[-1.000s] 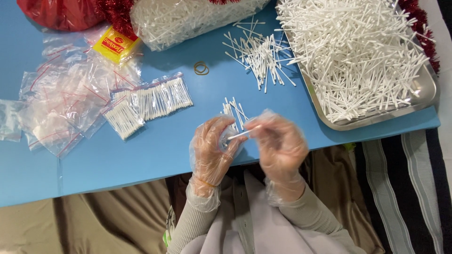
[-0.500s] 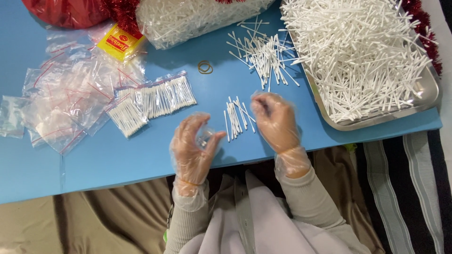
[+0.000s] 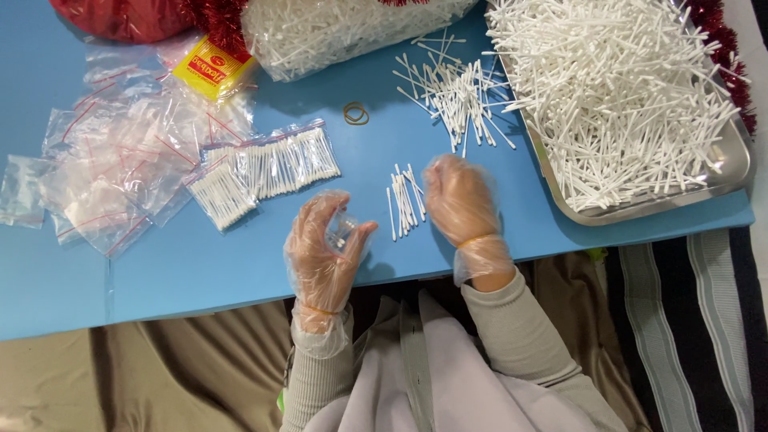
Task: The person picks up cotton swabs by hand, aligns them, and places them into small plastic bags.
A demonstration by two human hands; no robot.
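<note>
Swabs are lying on the table just left of the right hand, long axes running toward the tray. Right hand is resting open; left hand is seemingly pinching a clear bag.

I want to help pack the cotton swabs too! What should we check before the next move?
1. Little pile of swabs lies beside the right hand: ok.
2. Both hands gloved: ok.
3. Left hand holds something clear and crinkly, a small bag perhaps: cannot tell.
4. That bag is open: cannot tell.
5. More swabs ready in the metal tray: ok.
6. Filled bags lie clear of the hands: ok.
</note>
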